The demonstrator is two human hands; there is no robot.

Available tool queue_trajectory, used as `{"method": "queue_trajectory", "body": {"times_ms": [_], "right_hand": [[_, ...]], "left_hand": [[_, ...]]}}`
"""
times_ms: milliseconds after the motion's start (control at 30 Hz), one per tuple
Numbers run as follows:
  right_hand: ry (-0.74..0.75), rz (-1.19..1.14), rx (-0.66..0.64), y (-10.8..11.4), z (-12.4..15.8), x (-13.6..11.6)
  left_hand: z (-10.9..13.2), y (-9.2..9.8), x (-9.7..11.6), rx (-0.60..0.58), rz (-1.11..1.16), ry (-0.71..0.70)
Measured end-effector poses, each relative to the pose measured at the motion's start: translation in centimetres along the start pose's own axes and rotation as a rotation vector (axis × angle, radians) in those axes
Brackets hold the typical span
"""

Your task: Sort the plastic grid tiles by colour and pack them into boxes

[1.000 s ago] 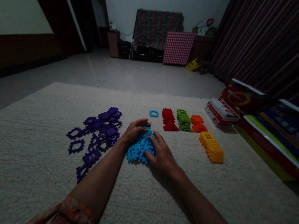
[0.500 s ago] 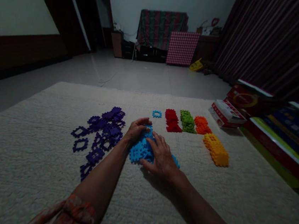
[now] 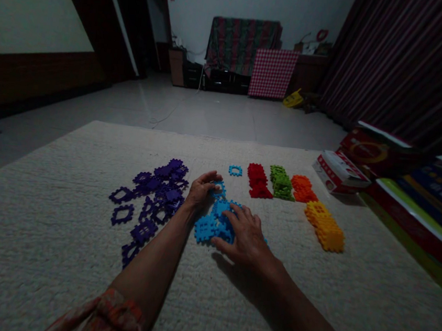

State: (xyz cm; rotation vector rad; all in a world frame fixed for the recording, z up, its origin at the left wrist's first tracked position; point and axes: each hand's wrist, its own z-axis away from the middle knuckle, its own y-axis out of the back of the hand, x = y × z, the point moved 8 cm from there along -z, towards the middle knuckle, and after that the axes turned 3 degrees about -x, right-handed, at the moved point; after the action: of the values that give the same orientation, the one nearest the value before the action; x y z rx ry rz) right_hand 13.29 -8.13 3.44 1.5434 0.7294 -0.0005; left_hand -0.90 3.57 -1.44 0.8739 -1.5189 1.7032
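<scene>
Light-blue interlocking plastic tiles (image 3: 207,229) lie in a heap on the pale mat, in front of me. At the far side of the heap, my left hand (image 3: 201,190) curls its fingers over the edge of one blue tile (image 3: 220,189). My right hand (image 3: 248,237) rests against the heap's right side, thumb and fingers spread and touching the tiles. Part of the heap is hidden under it. One blue tile frame (image 3: 235,170) lies apart, beyond both hands.
Purple tiles (image 3: 150,184) are scattered to the left. Red tiles (image 3: 258,180), green tiles (image 3: 281,182), orange tiles (image 3: 303,188) and yellow tiles (image 3: 324,226) lie in overlapping rows to the right. Boxes (image 3: 341,173) stand along the mat's (image 3: 62,212) right side.
My left hand and the blue tile at its fingers are now a little apart from the heap. My right hand has drawn back slightly, showing more of the heap.
</scene>
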Motion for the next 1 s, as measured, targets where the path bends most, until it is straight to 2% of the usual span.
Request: {"method": "queue_trajectory", "body": {"times_ms": [100, 167, 333, 467, 533, 667, 733, 800, 900, 1000], "right_hand": [[0.086, -0.052, 0.059, 1.4, -1.6, 0.6], [0.077, -0.068, 0.104, 1.9, -3.3, 1.4], [-0.105, -0.173, 0.147, 1.0, -8.2, 3.1], [-0.227, -0.368, 0.187, 0.7, -10.4, 4.3], [-0.218, -0.339, 0.195, 1.2, -10.9, 4.3], [-0.102, 0.087, 0.231, 2.8, -11.1, 3.1], [-0.072, 0.227, 0.162, 2.3, -11.1, 2.9], [-0.063, 0.219, 0.090, 1.5, -11.0, 3.2], [-0.061, 0.123, 0.060, 0.9, -11.1, 4.6], [0.031, 0.072, 0.001, 0.6, -11.6, 5.7]], "left_hand": [[-0.1, -0.1, 0.2, -0.004, 0.042, 0.009], [-0.2, -0.2, 0.3, -0.020, 0.052, 0.008], [-0.3, -0.6, 0.4, -0.093, 0.080, -0.028], [-0.3, -0.6, 0.0, -0.107, 0.118, -0.006], [-0.5, -0.2, -0.1, -0.071, 0.111, 0.002], [-0.9, 1.5, -0.1, 0.135, 0.060, -0.028], [-0.9, 2.3, 0.1, 0.229, 0.060, -0.055], [-0.9, 2.7, 0.1, 0.271, 0.071, -0.062], [-0.9, 2.8, 0.1, 0.286, 0.101, -0.051], [-0.8, 2.8, 0.2, 0.297, 0.133, -0.043]]}}
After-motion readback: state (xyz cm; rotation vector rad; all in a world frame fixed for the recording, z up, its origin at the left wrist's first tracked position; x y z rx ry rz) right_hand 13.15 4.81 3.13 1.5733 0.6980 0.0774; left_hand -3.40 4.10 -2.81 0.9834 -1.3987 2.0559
